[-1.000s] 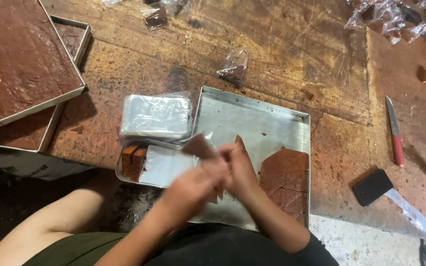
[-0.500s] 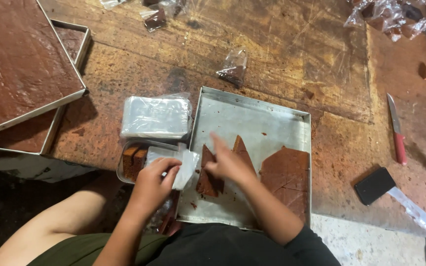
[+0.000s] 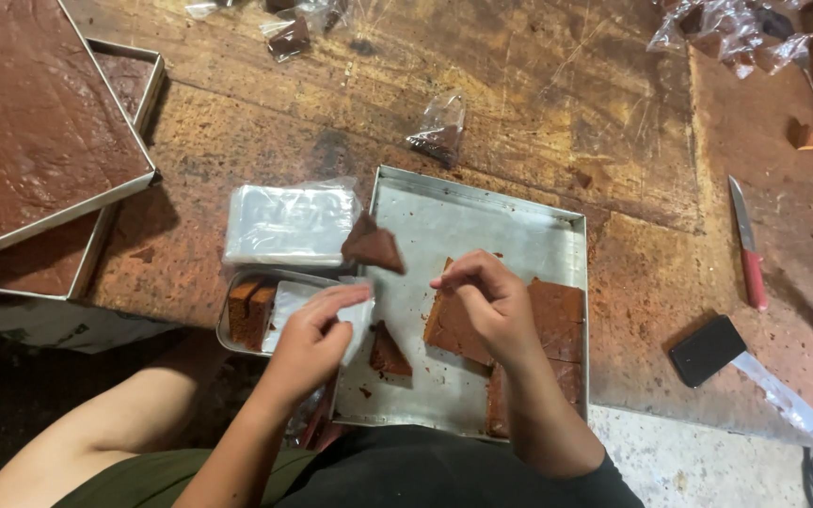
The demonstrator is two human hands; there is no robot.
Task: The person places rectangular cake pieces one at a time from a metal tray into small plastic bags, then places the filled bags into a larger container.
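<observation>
My left hand (image 3: 317, 334) holds a clear plastic bag (image 3: 298, 303) at the left rim of a shallow metal tray (image 3: 482, 207). Just above its fingertips a triangular piece of brown cake (image 3: 374, 246) is off the tray surface; I cannot tell what holds it. My right hand (image 3: 491, 306) is bent over the tray with its fingertips pinched on the pointed top of a brown cake piece (image 3: 444, 329). More cake slabs (image 3: 562, 306) lie along the tray's right side, and a small triangle (image 3: 390, 350) lies near its front.
A stack of clear bags (image 3: 284, 226) and a small metal dish with cake pieces (image 3: 247, 310) sit left of the tray. Two big trays of cake (image 3: 30, 141) are stacked at the far left. A red-handled knife (image 3: 750, 254) and a black scraper (image 3: 708, 350) lie right. A wrapped piece (image 3: 439, 132) lies behind.
My hands have come apart. The left hand now holds the bag lower left, the right hand has moved onto a cake piece in the tray, and a triangular piece shows above the left fingertips.
</observation>
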